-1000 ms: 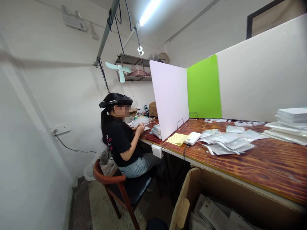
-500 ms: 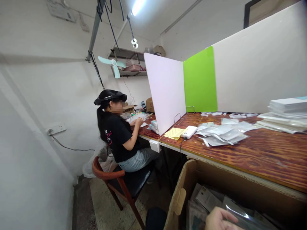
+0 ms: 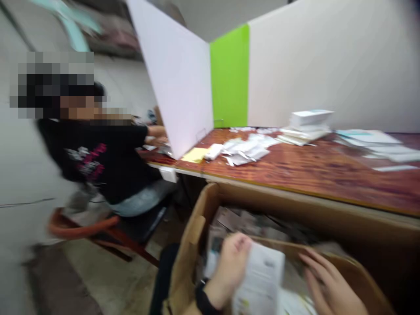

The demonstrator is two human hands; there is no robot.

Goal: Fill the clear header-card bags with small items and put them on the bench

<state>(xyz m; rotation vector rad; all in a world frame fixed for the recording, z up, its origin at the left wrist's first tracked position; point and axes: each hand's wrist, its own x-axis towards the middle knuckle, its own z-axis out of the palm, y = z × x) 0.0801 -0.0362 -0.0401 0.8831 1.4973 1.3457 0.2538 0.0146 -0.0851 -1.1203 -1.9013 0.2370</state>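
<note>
My left hand, with a dark band on its wrist, is closed at the upper edge of a white printed packet. Blur hides the print. To its right, my right hand has its fingers stretched out and apart, with no held thing visible in it. Both hands are over an open cardboard box. Inside the box, several flat plastic packets lie behind my hands. More white packets or papers show low between the hands, partly cut off by the frame.
Behind the box runs a wooden table bearing a pile of silvery pouches, yellow paper and stacked white cards. A white divider and a green panel stand on it. A person sits at left on a wooden chair.
My view has turned right and downward. Only one hand showed at the lower edge before; now both are visible over the box, the left gripping a white printed packet.
</note>
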